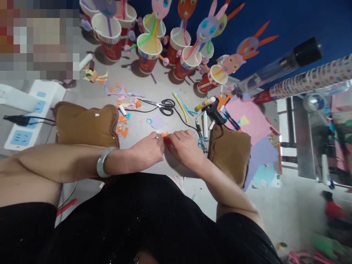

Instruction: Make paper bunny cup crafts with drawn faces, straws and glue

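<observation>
Grey tabletop spreads out under us, littered with orange, pink and yellow paper offcuts, and a deep blue wall rises behind it. We take the black-handled scissors as our landmark; they lie open-bladed at the middle of the table.

Just below the scissors our two hands meet, knuckles up, forearms angled in from either side. Our left hand, with a pale green bangle on its wrist, pinches a small orange paper piece with curled fingers; our right hand closes its fingertips on the same piece from the other side, touching the left. A lilac paper disc lies between scissors and hands.

Two brown cushions flank us: one left of the scissors, one to the lower right. Right of the scissors lies one black glue gun, and beyond it a pink paper sheet. Above the scissors we count about eight red paper cups, several carrying straws and paper animal faces. Far left of the scissors sits one white power strip.
</observation>
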Tool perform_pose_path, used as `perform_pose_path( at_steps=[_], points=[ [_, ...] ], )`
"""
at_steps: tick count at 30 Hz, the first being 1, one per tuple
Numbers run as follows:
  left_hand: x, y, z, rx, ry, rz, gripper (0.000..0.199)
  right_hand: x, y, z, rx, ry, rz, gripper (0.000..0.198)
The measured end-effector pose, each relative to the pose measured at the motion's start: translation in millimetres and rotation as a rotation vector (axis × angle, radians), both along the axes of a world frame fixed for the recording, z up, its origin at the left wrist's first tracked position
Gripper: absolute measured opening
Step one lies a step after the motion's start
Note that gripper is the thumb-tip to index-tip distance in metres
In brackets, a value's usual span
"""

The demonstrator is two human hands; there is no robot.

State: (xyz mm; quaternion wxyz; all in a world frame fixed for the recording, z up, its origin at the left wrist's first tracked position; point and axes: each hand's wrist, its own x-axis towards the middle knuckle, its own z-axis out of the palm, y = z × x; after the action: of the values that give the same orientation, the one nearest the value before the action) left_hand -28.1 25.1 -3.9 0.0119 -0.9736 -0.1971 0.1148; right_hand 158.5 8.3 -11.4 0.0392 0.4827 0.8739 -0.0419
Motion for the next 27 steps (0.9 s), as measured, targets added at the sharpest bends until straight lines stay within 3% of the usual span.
perform_pose_path(
  at_steps=[6, 10, 13, 21, 27],
  points=[
    [0, 3, 2.7, -0.031, -0.009, -0.002, 0.034, 16, -3, 3, 0.018, 0.18, -0.088, 0.031],
    [-1, 4, -2.2, -0.047, 0.01, -0.007, 0.032, 48, 2, 18, 0.103, 0.089, -0.468, 0.03],
    [-1, 3, -7.9, -0.025, 0.008, -0.001, 0.031, 66, 9, 23, 0.034, -0.092, -0.672, 0.03],
    [-1, 2, -7.3, -0.03, 0.007, 0.015, 0.026, 69, 22, 15, -0.186, -0.247, -0.812, 0.03],
    [-2, 3, -8.4, -0.163, -0.014, 0.107, 0.027, 81, 14, 24, -0.092, -0.118, -0.892, 0.028]
  ],
)
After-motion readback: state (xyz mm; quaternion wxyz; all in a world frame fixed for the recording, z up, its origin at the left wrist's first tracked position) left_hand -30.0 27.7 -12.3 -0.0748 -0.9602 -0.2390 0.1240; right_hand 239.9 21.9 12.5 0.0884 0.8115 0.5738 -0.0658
